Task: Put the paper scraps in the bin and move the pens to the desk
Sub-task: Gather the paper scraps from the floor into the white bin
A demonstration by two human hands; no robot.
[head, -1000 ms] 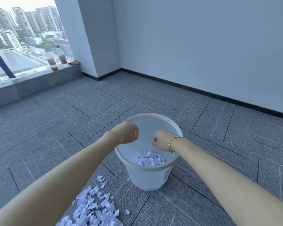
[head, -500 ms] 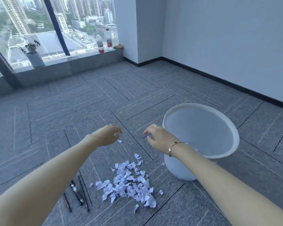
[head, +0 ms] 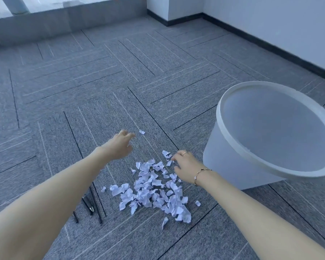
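A heap of white paper scraps (head: 154, 192) lies on the grey carpet in front of me. One stray scrap (head: 142, 132) lies apart, just beyond my left hand (head: 118, 145), which is stretched toward it with fingers spread and nothing in it. My right hand (head: 185, 166) hovers over the heap's far right edge, fingertips at a scrap; whether it grips one I cannot tell. Several black pens (head: 91, 201) lie on the carpet left of the heap, partly hidden by my left forearm. The white plastic bin (head: 225, 152) stands to the right of the heap.
Grey carpet tiles (head: 101, 72) stretch ahead to a low window ledge (head: 64, 21) at the back. A white wall with a black skirting board (head: 270, 47) runs along the right, with a pillar corner at the back.
Both hands left the bin's mouth and came down to the left over the scrap heap. My view swung left and down, so the bin now sits at the right.
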